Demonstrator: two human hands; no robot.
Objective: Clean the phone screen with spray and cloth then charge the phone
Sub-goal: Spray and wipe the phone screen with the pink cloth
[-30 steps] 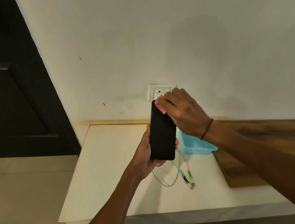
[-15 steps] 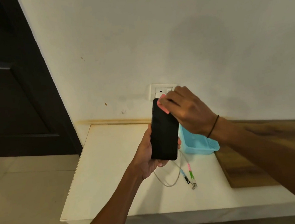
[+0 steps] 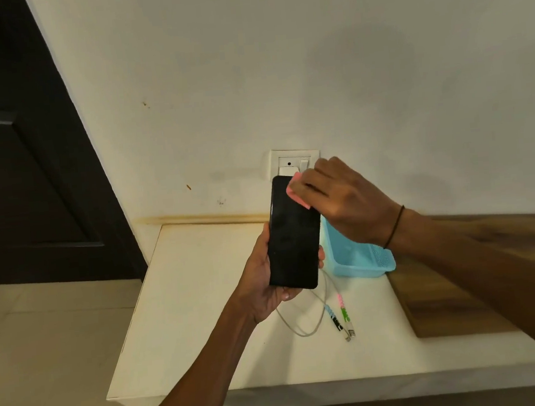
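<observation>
A black phone stands nearly upright above the table, its dark screen facing me. My left hand grips it from behind and below. My right hand presses a small pink cloth against the screen's top right corner. A white charging cable with several coloured plug ends lies on the white table below the phone. A white charger sits in the wall socket just behind the phone's top edge. No spray bottle is in view.
A light blue plastic basket stands on the table behind my right wrist. A wooden surface adjoins the table on the right. A dark door fills the left, with pale floor tiles below.
The phone and cloth have stayed at the same spot by the socket. My right hand has shifted only slightly on the screen's top corner, and the view has drifted a little.
</observation>
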